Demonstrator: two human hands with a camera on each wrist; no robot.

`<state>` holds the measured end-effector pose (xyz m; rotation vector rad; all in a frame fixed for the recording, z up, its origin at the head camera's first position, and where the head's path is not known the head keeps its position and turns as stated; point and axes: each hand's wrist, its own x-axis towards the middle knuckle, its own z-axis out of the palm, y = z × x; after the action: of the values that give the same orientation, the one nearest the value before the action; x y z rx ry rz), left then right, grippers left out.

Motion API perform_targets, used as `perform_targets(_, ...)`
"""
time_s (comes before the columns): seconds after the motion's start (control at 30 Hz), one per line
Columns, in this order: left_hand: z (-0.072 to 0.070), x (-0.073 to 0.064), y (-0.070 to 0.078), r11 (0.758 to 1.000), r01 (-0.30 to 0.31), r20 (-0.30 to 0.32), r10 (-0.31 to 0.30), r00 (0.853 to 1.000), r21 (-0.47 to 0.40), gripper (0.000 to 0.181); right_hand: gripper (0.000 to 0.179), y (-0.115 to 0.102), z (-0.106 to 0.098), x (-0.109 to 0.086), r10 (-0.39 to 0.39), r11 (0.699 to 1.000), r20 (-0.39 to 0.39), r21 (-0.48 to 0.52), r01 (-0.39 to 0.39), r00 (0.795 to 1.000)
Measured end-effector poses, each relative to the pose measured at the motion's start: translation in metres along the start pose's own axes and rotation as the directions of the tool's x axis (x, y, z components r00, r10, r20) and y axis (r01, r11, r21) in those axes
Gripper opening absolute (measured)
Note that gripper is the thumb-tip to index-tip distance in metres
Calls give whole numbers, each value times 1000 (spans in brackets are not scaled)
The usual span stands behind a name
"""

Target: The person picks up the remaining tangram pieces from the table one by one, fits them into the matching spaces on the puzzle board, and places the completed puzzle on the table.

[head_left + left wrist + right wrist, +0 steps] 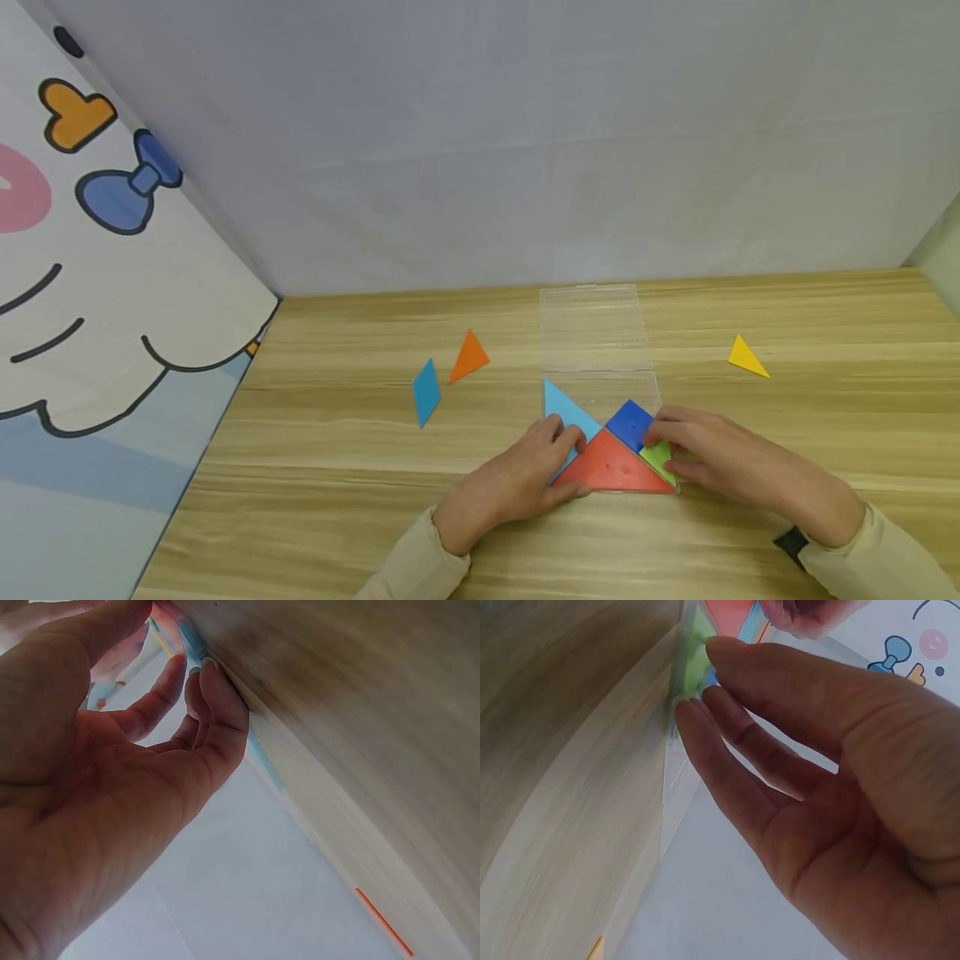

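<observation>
An open clear plastic case (597,329) lies flat on the table, its lower half holding tangram pieces. Inside are a light blue triangle (567,411), a red triangle (611,468), a dark blue square (628,423) and a green triangle (657,454). My left hand (525,471) rests over the light blue triangle with loosely bent fingers, its thumb by the case's near edge. At the case's right side, the thumb and fingers of my right hand (727,454) touch the green triangle (697,656) and partly cover it, slightly bent and apart.
Left of the case, a blue parallelogram (427,394) and an orange triangle (470,358) lie on the wooden table (322,467). A yellow triangle (746,358) lies to the right. White cloth (450,167) hangs behind, and a cartoon-printed sheet (90,292) stands at the left.
</observation>
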<state>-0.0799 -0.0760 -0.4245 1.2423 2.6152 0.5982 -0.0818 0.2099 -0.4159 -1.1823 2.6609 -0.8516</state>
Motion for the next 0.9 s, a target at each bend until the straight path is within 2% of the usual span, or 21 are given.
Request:
perform_targets(0.2,0,0,0,1000,-3,-2,3,1000,-9,34,30,0,1,0,0,1000,4,-10,0,1000)
perform_targets(0.47,0,1,0,1000,22,18,-22,1000,-6,35,29,-1,0,0,49,998,24,25,-49,999)
perform_targets(0.9,-1,1,0,1000,2,5,-2,1000,-22,33,27,-1,-2,2,71,996,55,50,-74,996)
